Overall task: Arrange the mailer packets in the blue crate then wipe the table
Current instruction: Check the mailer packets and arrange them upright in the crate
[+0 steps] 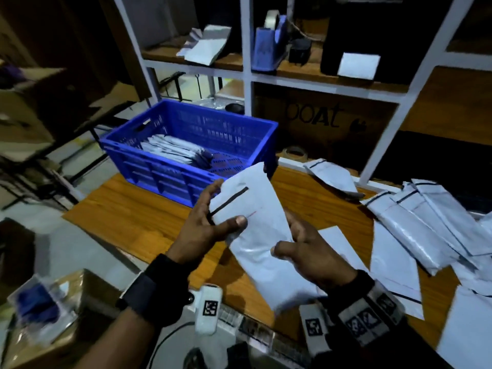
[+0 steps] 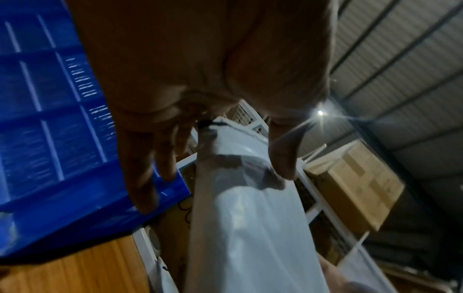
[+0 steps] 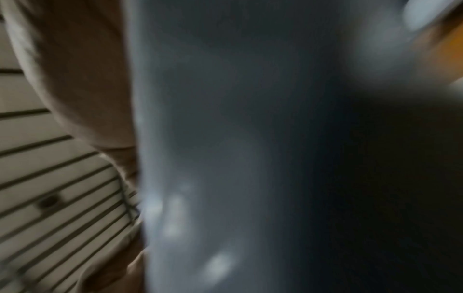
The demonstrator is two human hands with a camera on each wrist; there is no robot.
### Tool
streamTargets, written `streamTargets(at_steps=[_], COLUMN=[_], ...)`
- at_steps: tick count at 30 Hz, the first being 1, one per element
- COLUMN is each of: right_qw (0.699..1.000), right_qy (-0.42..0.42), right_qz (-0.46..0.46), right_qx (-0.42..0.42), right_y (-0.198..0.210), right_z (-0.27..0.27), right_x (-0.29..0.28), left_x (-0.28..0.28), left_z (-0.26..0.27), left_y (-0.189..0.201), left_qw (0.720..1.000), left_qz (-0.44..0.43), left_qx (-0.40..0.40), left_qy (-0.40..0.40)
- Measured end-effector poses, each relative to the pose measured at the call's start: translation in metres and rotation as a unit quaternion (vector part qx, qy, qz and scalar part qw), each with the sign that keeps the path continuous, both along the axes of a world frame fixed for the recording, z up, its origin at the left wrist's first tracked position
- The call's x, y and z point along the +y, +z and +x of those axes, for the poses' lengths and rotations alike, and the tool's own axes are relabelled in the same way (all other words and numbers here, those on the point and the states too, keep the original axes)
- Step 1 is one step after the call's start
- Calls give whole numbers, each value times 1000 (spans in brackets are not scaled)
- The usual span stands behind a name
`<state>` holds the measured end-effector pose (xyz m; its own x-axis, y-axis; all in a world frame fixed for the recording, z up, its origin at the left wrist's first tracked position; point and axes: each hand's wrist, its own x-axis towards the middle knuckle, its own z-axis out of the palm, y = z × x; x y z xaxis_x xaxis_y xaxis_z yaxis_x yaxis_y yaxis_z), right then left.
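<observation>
I hold a white mailer packet [image 1: 255, 235] with a black stripe tilted above the wooden table [image 1: 138, 217], just in front of the blue crate [image 1: 149, 159]. My left hand [image 1: 226, 206] pinches its upper left part, thumb on the front and fingers behind. At the packet's right edge my right hand [image 1: 290, 235] pinches it. Several packets [image 1: 173, 150] lie inside the crate. In the left wrist view the thumb [image 2: 283, 158] presses the packet [image 2: 250, 228] beside the crate [image 2: 50, 119]. The right wrist view is blurred, filled by the packet [image 3: 250, 158].
A loose pile of white packets [image 1: 426, 222] covers the table's right side. Behind stands a white shelf rack [image 1: 246, 62] with a blue tape dispenser [image 1: 269, 46] and a cardboard box [image 1: 319, 121]. A tape roll [image 1: 295, 153] lies beside the crate. Another box [image 1: 53, 315] sits lower left.
</observation>
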<state>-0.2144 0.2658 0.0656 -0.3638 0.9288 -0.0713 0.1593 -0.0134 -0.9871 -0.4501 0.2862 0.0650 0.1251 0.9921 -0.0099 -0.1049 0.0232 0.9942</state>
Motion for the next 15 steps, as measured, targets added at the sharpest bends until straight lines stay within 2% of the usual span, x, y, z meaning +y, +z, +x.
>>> streamTargets(at_steps=[1,4,9,15], right_qw=[1000,997,984,962], right_qy=[11,30,87,35], right_qz=[9,58,108,112], right_qx=[-11,-32,-115,-248], right_y=[5,19,44,61], right_z=[-18,-77,-168,-216], right_x=[5,25,65,101], left_x=[4,19,59,111], left_z=[-10,-49,-140,-196], left_y=[0,-1,15,25], left_qw=[999,995,991,971], left_qz=[-2,22,80,116], left_qx=[-32,-91,-82,-125], left_qy=[-6,41,67,168])
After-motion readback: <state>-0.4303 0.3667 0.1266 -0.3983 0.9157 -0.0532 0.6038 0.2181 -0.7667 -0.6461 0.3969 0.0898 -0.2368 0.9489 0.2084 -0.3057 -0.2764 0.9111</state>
